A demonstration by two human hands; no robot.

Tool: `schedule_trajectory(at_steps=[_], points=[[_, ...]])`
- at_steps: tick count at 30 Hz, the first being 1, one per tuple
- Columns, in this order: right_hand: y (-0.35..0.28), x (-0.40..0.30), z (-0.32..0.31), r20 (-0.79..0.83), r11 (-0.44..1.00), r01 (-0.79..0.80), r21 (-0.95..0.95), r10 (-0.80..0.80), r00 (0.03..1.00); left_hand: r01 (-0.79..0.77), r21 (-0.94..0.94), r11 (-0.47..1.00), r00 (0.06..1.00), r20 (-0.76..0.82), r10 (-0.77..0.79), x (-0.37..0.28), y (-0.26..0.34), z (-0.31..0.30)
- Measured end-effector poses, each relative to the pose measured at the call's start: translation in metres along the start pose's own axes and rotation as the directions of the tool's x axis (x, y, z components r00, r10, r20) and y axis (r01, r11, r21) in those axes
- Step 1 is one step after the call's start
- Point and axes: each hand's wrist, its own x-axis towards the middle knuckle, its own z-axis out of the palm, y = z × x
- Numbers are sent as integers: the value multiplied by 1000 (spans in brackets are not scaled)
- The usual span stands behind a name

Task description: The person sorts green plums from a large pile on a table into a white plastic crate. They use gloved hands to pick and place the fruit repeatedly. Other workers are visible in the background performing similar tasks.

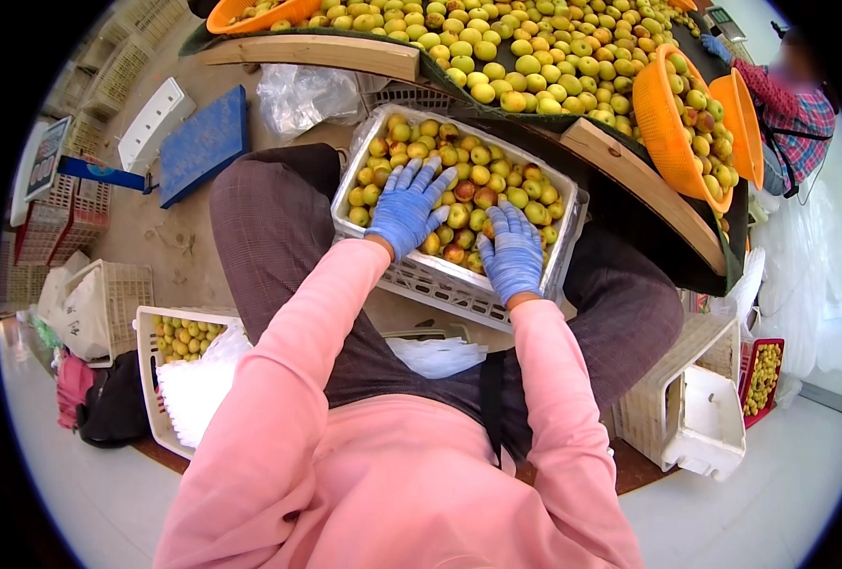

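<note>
A white foam box (456,270) full of small round yellow-green fruits (474,174), apparently jujubes, some blushed red-brown, sits between my knees. Beneath it is a white plastic lattice crate (449,293), and clear plastic film shows around the box's sides. My left hand (408,208), in a blue glove, lies palm down on the fruits at the box's near left side with its fingers spread. Near the right end, my right hand (515,249), gloved alike, rests on the fruits, fingers slightly apart. Neither hand grips a fruit; those under the palms are hidden.
Ahead, a wood-edged table (641,192) bears many fruits and a tilted orange basket (652,135). A person (794,121) is at far right. Left are a blue-topped scale (204,146) and a plastic bag (307,99). Crates stand behind left (152,398) and right (645,398).
</note>
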Motion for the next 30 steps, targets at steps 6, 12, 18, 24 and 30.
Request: schedule_trajectory(at_steps=[6, 12, 18, 24, 30], points=[[2, -3, -23, -90, 988, -80, 134, 93, 992, 141, -86, 986, 978, -145, -153, -4, -5, -38], [-35, -12, -27, -47, 963, 146, 225, -139, 989, 388, -193, 901, 897, -144, -417, -34, -37, -54], [-78, -10, 4, 110, 956, 225, 189, -248, 963, 320, -119, 940, 945, 112, -307, -40, -62, -31], [-96, 4, 26, 129, 971, 120, 208, -149, 980, 401, -119, 908, 912, 148, -383, -38, -63, -35], [-104, 17, 31, 103, 981, 15, 194, -36, 994, 211, -78, 974, 974, 103, -202, -46, -51, -43]])
